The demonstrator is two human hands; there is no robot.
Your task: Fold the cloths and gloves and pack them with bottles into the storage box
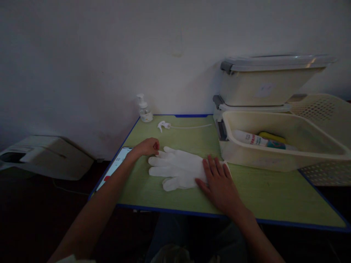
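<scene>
A white glove (181,166) lies flat on the green tabletop, its fingers toward the left and its cuff toward the right. My left hand (149,147) is closed in a pinch at the tip of one of the glove's upper fingers. Spread flat, my right hand (221,184) rests on the cuff end and covers part of it.
A phone (111,171) lies under my left forearm. Behind are a pump bottle (146,113) and a spray trigger with its tube (164,126). At right, a cream bin (274,160) holds a white bottle (249,138); lidded boxes (263,86) stand behind.
</scene>
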